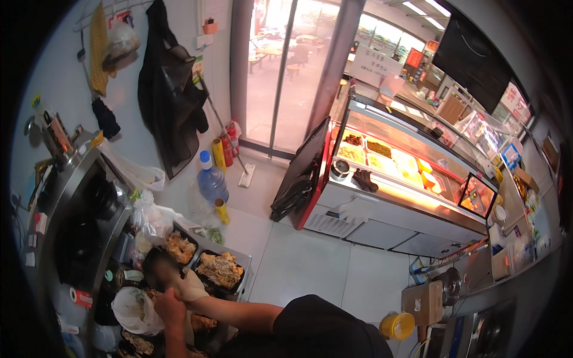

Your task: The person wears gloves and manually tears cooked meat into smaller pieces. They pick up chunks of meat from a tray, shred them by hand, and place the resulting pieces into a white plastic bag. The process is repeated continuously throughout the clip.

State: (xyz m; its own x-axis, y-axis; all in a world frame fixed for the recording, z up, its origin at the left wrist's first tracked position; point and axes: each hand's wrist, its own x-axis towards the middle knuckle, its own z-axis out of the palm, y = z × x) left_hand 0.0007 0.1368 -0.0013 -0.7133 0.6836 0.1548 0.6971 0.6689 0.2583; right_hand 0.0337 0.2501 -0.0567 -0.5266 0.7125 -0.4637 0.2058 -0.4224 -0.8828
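My left hand (pixel 170 306) is bare, its fingers curled, close against my right hand. A pale glove covers my right hand (pixel 192 285), which reaches in from the right over the food trays. What lies between the two hands is hidden, and the area just beyond them is blurred. Beside my right hand, a black tray (pixel 242 278) holds fried, battered food (pixel 220 270). Farther back, more fried pieces (pixel 180 249) fill another black tray. A white bag-lined tub (pixel 130 308) stands left of my left hand. Below it lie more fried pieces (pixel 136 342).
Clear plastic bags (pixel 152 219) sit behind the trays, by a steel shelf (pixel 80 170). A blue water bottle (pixel 212 183) and a mop (pixel 247 174) stand on the floor. Across the aisle is a lit food display counter (pixel 380 179). A yellow bucket (pixel 397 326) is at right.
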